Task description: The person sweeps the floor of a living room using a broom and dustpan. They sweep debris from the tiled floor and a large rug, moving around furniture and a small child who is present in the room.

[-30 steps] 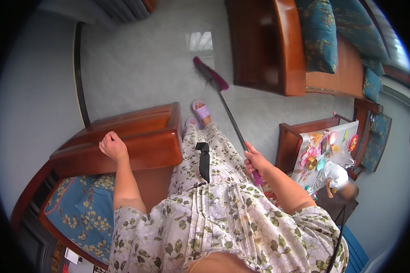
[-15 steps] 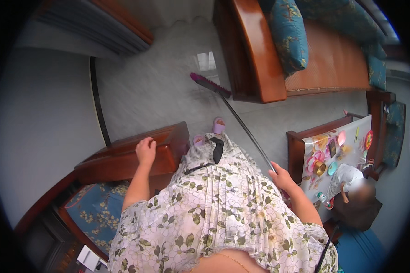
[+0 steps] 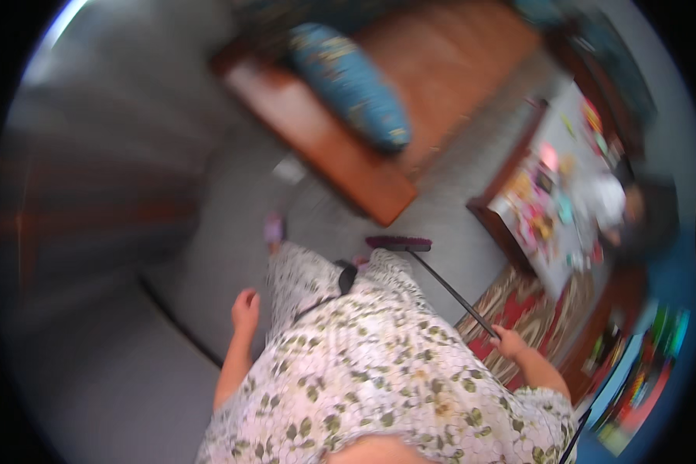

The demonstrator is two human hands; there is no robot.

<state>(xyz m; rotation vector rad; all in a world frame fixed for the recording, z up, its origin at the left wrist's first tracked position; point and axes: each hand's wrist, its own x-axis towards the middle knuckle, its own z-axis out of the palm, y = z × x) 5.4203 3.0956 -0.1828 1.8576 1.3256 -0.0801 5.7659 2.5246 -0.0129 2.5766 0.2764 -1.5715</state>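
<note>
Right hand point(image 3: 508, 340) closed around the upper end of a broom point(image 3: 441, 282) — thin dark handle slanting up and left from the fist to a purple brush head lying flat on the grey floor point(image 3: 209, 255), just beside the near corner of a wooden bench point(image 3: 348, 166). Left hand point(image 3: 246, 309) empty, fingers loosely curled, hanging clear of the flowered dress point(image 3: 379, 371) and touching nothing. One foot in a purple slipper point(image 3: 273, 229) planted on the floor ahead of the dress hem, well left of the brush head. On the bench, a long blue patterned cushion point(image 3: 352, 85) lying along the seat near its front edge. To the right, a low wooden tabletop point(image 3: 518, 232) crowded with small bright items under a pale cover — too blurred to tell apart. Below that, a red patterned rug point(image 3: 533, 309) on the floor, right beside the hand holding the broom. Whole view smeared, worst along the left edge, where only dark brown shapes show.
</note>
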